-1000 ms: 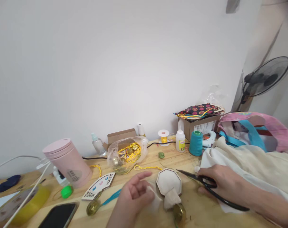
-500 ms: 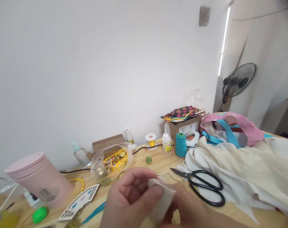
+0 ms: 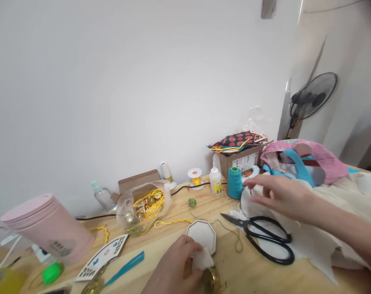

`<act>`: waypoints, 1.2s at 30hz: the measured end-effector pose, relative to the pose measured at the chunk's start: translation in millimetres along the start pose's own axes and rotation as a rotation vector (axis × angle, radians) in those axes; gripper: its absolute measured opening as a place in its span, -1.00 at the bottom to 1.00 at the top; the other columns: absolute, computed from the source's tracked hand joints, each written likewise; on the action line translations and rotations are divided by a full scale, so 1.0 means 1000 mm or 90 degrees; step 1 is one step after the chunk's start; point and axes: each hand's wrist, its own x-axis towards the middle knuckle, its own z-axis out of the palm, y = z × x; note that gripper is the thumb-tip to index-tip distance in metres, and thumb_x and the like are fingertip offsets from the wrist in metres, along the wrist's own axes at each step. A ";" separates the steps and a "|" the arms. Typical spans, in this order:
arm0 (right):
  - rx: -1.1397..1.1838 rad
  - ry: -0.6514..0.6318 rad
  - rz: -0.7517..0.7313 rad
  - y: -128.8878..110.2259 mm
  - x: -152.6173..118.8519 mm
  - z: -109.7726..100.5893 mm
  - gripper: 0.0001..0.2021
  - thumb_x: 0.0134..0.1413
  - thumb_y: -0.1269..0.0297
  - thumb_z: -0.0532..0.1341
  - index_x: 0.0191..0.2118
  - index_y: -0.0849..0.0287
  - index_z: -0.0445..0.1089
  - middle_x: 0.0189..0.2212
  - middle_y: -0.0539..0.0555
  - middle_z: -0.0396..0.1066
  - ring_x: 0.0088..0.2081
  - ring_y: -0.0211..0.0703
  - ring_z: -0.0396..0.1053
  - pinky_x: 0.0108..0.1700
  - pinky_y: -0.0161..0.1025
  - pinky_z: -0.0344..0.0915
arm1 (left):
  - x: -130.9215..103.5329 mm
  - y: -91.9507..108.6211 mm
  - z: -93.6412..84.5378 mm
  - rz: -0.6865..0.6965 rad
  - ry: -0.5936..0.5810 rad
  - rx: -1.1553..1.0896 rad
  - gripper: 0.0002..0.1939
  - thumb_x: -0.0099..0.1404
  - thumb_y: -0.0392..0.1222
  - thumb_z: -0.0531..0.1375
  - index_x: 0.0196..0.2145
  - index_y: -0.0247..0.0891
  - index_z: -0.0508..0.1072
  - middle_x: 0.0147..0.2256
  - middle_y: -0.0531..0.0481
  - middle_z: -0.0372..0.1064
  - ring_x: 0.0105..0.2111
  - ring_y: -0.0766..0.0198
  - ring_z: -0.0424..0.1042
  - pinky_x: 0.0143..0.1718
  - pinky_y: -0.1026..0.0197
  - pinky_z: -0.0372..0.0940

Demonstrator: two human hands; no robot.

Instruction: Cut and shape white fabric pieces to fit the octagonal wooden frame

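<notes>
My left hand [image 3: 177, 265] is low in the middle, its fingers closed on a small off-white cloth piece [image 3: 203, 258]. Just beyond it lies a white octagonal frame [image 3: 201, 233], and a round brass-coloured object [image 3: 212, 279] sits under the cloth's right side. My right hand [image 3: 277, 196] reaches over the heap of cream cloth [image 3: 353, 200]; its fingers are apart and hold nothing. Close to those fingertips stand a teal thread cone [image 3: 234, 183] and a partly hidden white glue gun [image 3: 253, 171]. Black-handled scissors [image 3: 269, 239] lie below this hand.
A glue bottle [image 3: 216, 182], a yellow thread spool [image 3: 195, 179] and a cardboard box [image 3: 226, 161] line the wall. Leftward are a bag of bells and yellow cord [image 3: 150, 204], a fan-shaped piece [image 3: 102, 258], teal ribbon [image 3: 127, 267] and a pink canister [image 3: 47, 228].
My right hand has let go of the cloth piece and moved right and forward. My left hand has lowered with the cloth, uncovering the octagonal frame. The view has shifted slightly.
</notes>
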 end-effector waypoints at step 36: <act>0.545 -0.070 0.088 -0.086 0.007 0.098 -0.87 -0.08 0.43 0.12 -0.43 0.24 0.42 -0.57 0.01 0.39 -0.53 -0.26 0.25 -0.51 -0.38 0.18 | 0.012 -0.004 0.016 -0.158 0.330 -0.672 -0.77 -0.03 -0.07 0.26 -0.46 -0.28 0.43 -0.51 0.00 0.42 -0.51 0.27 0.38 -0.51 0.27 0.31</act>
